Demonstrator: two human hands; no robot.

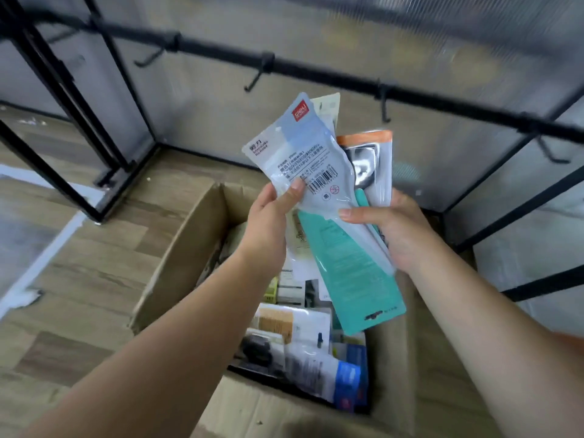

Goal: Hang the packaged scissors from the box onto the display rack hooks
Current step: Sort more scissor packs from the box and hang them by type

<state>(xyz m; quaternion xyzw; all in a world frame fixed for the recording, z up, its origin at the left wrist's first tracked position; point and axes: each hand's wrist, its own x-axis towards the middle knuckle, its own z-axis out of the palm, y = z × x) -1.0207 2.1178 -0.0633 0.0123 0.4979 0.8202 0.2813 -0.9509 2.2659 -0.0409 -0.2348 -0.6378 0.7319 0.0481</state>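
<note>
Several scissor packs (319, 184) held fanned above open box (177, 248), below rack hooks (257, 77). Grey-blue pack (294, 153) pinched by left hand (268, 216); bundle gripped by right hand (398, 229). Packs judged light, slick, bendy; hold best taken near hang hole.

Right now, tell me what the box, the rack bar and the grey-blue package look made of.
Box: brown corrugated cardboard, matte, creased flaps.
Rack bar: likely metal, matte black coating, thin rigid tube.
Grey-blue package: glossy plastic film, judging by glare and wrinkles.
</note>
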